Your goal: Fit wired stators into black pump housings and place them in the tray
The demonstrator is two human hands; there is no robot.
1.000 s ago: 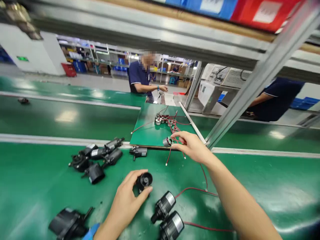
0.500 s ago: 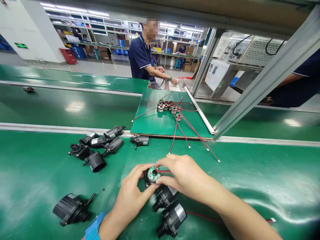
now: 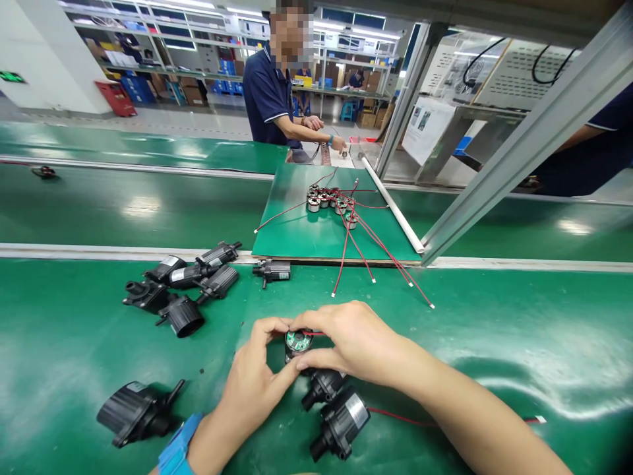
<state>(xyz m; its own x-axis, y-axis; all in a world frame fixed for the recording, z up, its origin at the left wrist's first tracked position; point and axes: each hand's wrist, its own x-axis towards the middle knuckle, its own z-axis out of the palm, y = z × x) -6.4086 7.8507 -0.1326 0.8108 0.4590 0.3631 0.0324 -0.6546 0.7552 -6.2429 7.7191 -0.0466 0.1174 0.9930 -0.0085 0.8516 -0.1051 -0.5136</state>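
On the green tabletop (image 3: 475, 349), front and centre: round motor (image 3: 299, 340), green circuit face turned up, sitting at the mouth of a black cup (image 3: 289, 355); depth inside hard to tell.
Left hand (image 3: 247, 376): curled partway closed, thumb and fingers around the cup's side, likely to steady it.
Right hand (image 3: 356, 340): thumb and fingertips pinched across the motor's rim, probably to spare the circuit face; red wire (image 3: 312, 333) running under the fingers.
Just beside, nearer: two black pumps (image 3: 346, 419), perhaps kept within reach.
Farther left: heap of similar pumps (image 3: 182, 274), loosely grouped.
Raised board (image 3: 289, 234) beyond: clustered spare motors (image 3: 314, 204), some wires trailing over the near edge, plugs seemingly spread against tangling.
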